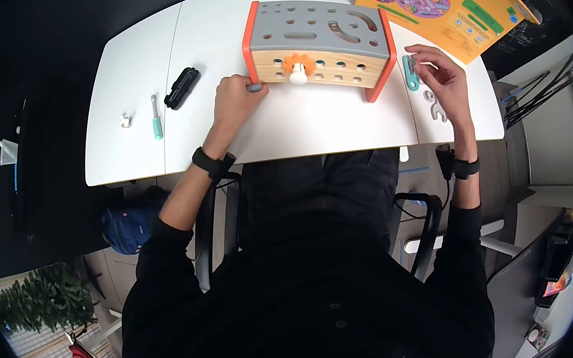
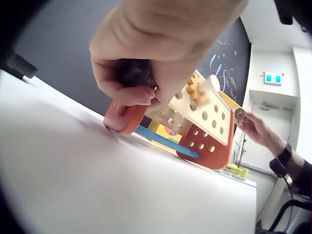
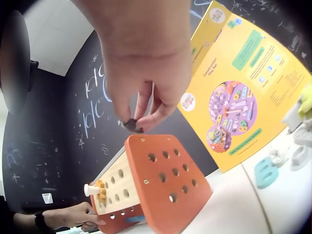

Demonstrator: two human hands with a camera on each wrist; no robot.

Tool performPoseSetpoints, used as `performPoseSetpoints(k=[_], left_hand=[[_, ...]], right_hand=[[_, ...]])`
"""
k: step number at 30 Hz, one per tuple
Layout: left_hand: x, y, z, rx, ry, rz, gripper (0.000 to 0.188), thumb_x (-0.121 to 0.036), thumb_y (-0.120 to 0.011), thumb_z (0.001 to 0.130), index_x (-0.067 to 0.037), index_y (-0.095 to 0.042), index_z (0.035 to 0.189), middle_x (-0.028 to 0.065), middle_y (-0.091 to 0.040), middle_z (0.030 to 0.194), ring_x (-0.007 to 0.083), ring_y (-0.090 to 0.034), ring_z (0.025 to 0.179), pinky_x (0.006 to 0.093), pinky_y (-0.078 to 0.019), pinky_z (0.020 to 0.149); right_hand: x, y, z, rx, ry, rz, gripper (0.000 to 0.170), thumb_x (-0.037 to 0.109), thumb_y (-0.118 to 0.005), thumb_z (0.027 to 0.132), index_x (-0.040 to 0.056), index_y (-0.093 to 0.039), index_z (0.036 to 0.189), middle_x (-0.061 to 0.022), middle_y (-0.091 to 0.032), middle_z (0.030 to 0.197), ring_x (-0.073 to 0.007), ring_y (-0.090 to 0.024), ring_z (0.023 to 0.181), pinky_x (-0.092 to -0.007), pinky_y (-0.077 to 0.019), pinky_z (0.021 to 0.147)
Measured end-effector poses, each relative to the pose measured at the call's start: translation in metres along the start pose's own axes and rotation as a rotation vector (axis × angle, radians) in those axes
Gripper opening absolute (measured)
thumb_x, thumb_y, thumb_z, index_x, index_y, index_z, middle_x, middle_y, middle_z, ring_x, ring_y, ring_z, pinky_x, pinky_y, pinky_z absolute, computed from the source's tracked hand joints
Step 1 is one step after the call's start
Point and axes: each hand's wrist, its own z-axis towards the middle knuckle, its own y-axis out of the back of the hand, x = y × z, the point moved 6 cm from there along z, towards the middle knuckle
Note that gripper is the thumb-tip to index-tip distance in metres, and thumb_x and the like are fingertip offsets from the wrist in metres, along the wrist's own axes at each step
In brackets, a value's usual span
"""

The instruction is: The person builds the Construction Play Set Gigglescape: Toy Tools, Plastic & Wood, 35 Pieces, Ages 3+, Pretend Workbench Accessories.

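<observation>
Covered to the forearms in black sleeves (image 1: 163, 260), with black straps (image 1: 209, 163) around both wrists, reaches over a white table (image 1: 323, 130). Has, at near right, a grey open-ended wrench piece (image 1: 438, 111), then a small light-grey ring-like piece (image 1: 429, 95), then a teal piece (image 1: 413, 84) beneath the raised hand. Has, at left, a teal-handled screwdriver (image 1: 156, 126) lying between a small white piece (image 1: 125, 121) and a black case (image 1: 182, 88).

Clenches the left grip (image 1: 232, 101) around a dark ridged piece (image 1: 254, 87), low at the near left corner of the toy workbench (image 1: 312, 47), beside its orange-red end panel (image 1: 250, 37); cannot tell whether touching it. Pinches a small round grey piece (image 3: 130, 126) in the right grip (image 1: 448, 87), up off the table, just right of that workbench.

Faces the wooden near side, fitted with an orange gear (image 1: 299, 62) and a white peg (image 1: 298, 75), under a grey slotted top. Has, at far right, a yellow box (image 1: 447, 25) printed "Construction Play Set", standing partly behind the workbench.
</observation>
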Motion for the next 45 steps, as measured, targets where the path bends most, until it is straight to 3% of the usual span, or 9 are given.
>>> performPoseSetpoints(k=[12,13,16,24,36,39,42,44,45], left_hand=[[-0.060,0.072,-0.009,-0.206,-0.187,0.074,0.029,-0.020,-0.072,0.080,0.006,-0.067,0.069,0.0228,-0.055,0.055,0.0386,-0.058,0.049,0.0377,-0.0474,0.050],[-0.063,0.078,-0.007,-0.236,-0.218,0.051,0.028,-0.017,-0.068,0.081,0.009,-0.065,0.070,0.0170,-0.048,0.047,0.0221,-0.048,0.038,0.0327,-0.0391,0.043],[-0.069,0.085,0.000,-0.100,-0.092,-0.030,0.031,-0.019,-0.066,0.082,0.009,-0.065,0.068,0.0151,-0.048,0.045,0.0184,-0.048,0.039,0.0309,-0.0386,0.043],[-0.058,0.080,0.034,-0.054,-0.121,0.028,0.039,-0.023,-0.066,0.083,0.008,-0.060,0.060,0.0112,-0.047,0.044,0.0150,-0.046,0.041,0.0306,-0.0382,0.043],[-0.054,0.069,0.064,0.055,-0.113,0.068,0.044,-0.034,-0.067,0.080,0.007,-0.062,0.062,0.0079,-0.046,0.047,0.0131,-0.046,0.044,0.0303,-0.0379,0.044],[-0.053,0.068,0.061,0.061,-0.069,0.077,0.044,-0.035,-0.067,0.081,0.006,-0.065,0.066,0.0085,-0.049,0.045,0.0157,-0.047,0.042,0.0321,-0.0384,0.044],[-0.066,0.072,0.042,0.002,-0.055,0.207,0.033,-0.025,-0.065,0.085,0.006,-0.071,0.078,0.0111,-0.056,0.059,0.0198,-0.054,0.055,0.0328,-0.0445,0.054],[-0.097,0.086,0.019,-0.446,-0.466,0.419,0.025,-0.011,-0.064,0.087,0.002,-0.071,0.106,0.0135,-0.059,0.084,0.0253,-0.057,0.076,0.0347,-0.0480,0.071],[-0.101,0.083,0.012,-0.443,-0.467,0.415,0.025,-0.011,-0.064,0.087,0.002,-0.071,0.106,0.0135,-0.059,0.084,0.0253,-0.057,0.076,0.0347,-0.0480,0.071]], right_hand=[[0.040,-0.019,0.005,0.004,0.229,0.007,0.027,-0.007,-0.071,0.082,-0.0021,-0.069,0.108,-0.0138,-0.068,0.115,-0.0139,-0.063,0.093,-0.0269,-0.0523,0.082],[0.045,-0.022,0.005,0.005,0.242,0.019,0.027,-0.007,-0.071,0.082,-0.0016,-0.069,0.108,-0.0129,-0.068,0.115,-0.0147,-0.063,0.095,-0.0272,-0.0525,0.082],[0.049,-0.029,0.004,0.018,0.240,0.019,0.026,-0.006,-0.072,0.081,-0.0004,-0.070,0.107,-0.0115,-0.067,0.114,-0.0159,-0.063,0.097,-0.0278,-0.0528,0.082],[0.049,-0.039,0.008,-0.004,0.222,-0.133,0.026,-0.002,-0.074,0.082,0.0001,-0.070,0.107,-0.0086,-0.067,0.113,-0.0138,-0.063,0.099,-0.0256,-0.0529,0.082],[0.032,-0.036,0.011,-0.112,0.094,-0.002,0.024,0.002,-0.072,0.086,0.0001,-0.069,0.109,-0.0086,-0.067,0.112,-0.0120,-0.066,0.091,-0.0240,-0.0549,0.078],[0.031,-0.036,0.011,-0.105,0.078,-0.032,0.023,0.002,-0.072,0.086,-0.0005,-0.069,0.109,-0.0087,-0.067,0.112,-0.0119,-0.066,0.090,-0.0238,-0.0551,0.078],[0.035,-0.036,0.011,-0.119,0.078,-0.005,0.023,0.000,-0.072,0.085,-0.0010,-0.069,0.108,-0.0080,-0.066,0.111,-0.0121,-0.066,0.090,-0.0239,-0.0550,0.079],[0.046,-0.035,0.010,-0.154,0.205,-0.123,0.024,-0.002,-0.073,0.084,-0.0017,-0.069,0.107,-0.0080,-0.064,0.111,-0.0129,-0.066,0.092,-0.0247,-0.0550,0.082],[0.048,-0.035,0.009,-0.155,0.202,-0.127,0.024,-0.002,-0.073,0.084,-0.0017,-0.069,0.107,-0.0080,-0.064,0.111,-0.0129,-0.066,0.092,-0.0247,-0.0550,0.082]])
